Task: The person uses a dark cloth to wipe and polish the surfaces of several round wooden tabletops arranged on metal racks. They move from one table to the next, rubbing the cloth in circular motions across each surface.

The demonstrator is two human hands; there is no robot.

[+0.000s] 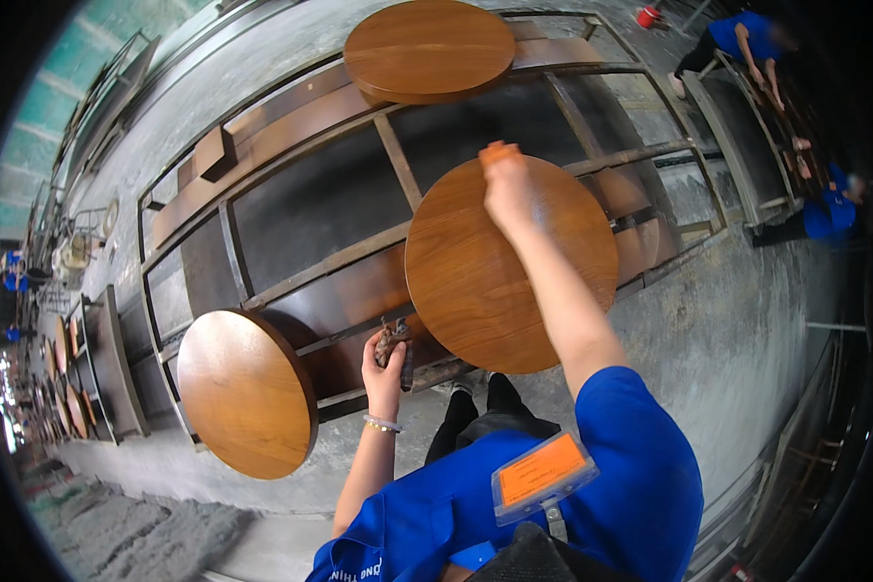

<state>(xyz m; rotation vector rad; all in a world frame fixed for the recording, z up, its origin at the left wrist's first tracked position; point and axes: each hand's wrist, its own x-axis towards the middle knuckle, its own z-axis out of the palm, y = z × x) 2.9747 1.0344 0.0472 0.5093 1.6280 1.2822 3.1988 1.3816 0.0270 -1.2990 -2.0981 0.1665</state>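
Right hand at upper centre of frame, fingers closed over an orange pad at the far rim of the middle disc; motion blur there, so pad may be block or folded cloth. Left hand, lower centre, curled round a dark bundle, just beside the disc's left edge, apparently off it. Middle disc lies flat on the rack, right of centre. Progress, judged: surface work under way on this disc; its face looks evenly brown, a paler dull patch right of the hand; share done or left cannot be read. Top disc and lower-left disc untouched by either hand; whether finished, unclear. Materials: discs round, thick-edged, smooth wood grain, lower-left one glossy; rack of straight, scuffed bars; dark flat boards beneath; floor grey, mottled.
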